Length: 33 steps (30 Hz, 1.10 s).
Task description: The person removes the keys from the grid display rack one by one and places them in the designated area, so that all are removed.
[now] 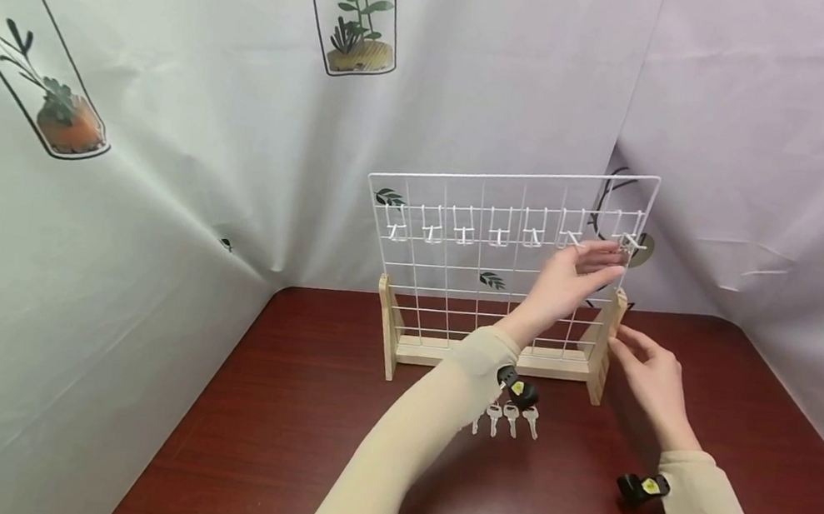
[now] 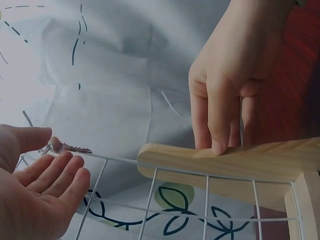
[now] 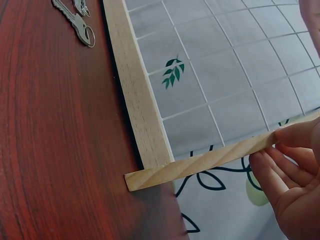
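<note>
A white wire grid rack stands upright in a wooden stand, with a row of white hooks along its upper part. My left hand is raised at the rightmost hook. Its thumb and fingertips hold a small silver key, whose toothed blade sticks out past the fingers; the key's head is partly hidden. Lower down, my right hand grips the stand's right upright, thumb on one side and fingers on the other.
Several silver keys lie in a row on the dark red table in front of the stand, partly covered by the left forearm. Behind the table hangs a pale cloth printed with plants.
</note>
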Motion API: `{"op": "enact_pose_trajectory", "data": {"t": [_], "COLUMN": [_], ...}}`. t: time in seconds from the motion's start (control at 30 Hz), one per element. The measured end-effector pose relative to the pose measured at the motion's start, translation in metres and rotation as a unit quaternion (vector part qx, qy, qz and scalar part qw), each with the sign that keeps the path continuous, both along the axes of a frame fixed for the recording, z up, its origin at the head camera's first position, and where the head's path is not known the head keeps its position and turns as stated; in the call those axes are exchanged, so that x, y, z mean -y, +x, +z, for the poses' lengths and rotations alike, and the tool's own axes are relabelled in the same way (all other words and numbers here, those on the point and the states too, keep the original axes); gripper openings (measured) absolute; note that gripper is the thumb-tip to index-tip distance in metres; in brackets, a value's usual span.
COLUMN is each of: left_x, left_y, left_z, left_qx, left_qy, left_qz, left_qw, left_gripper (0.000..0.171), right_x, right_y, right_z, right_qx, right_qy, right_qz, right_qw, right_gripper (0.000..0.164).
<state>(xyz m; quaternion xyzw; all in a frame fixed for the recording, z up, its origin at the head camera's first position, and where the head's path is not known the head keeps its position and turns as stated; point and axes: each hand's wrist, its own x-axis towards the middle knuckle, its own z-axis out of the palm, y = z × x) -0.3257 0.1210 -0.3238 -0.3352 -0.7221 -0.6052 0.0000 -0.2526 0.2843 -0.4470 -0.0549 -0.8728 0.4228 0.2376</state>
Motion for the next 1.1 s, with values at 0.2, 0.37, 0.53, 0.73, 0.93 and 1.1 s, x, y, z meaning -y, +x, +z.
{"op": "enact_pose_trajectory", "data": {"t": [0.2,0.37,0.53,0.73,0.93,1.1], "left_x": [-0.006,-0.009,-0.012,-0.015,-0.015,-0.015], "left_y": [0.002,0.002,0.002,0.003,0.005,0.008], "left_z": [0.003,0.005,0.005,0.004,0.004,0.005], "left_qx": [0.011,0.02,0.064,0.113,0.112,0.114], "left_qy": [-0.003,-0.001,0.039,0.104,0.125,0.139], "left_qz": [0.022,0.028,0.011,-0.019,-0.031,-0.039], "left_qw": [0.9997,0.9994,0.9971,0.9879,0.9853,0.9829], "left_gripper": [0.039,0.035,0.032,0.027,0.023,0.022], "right_x": [0.0,0.0,0.0,0.0,0.0,0.0], "right_y": [0.0,-0.001,0.0,0.0,0.0,0.0], "right_z": [0.001,0.002,0.002,0.001,0.002,0.002], "right_qx": [-0.003,-0.001,0.001,0.006,0.009,0.009], "right_qy": [-0.002,-0.005,-0.006,-0.007,-0.005,-0.002], "right_qz": [0.002,0.005,0.004,0.006,0.008,0.008], "right_qw": [1.0,1.0,1.0,1.0,1.0,1.0], "right_gripper": [0.048,0.048,0.048,0.048,0.05,0.05]}}
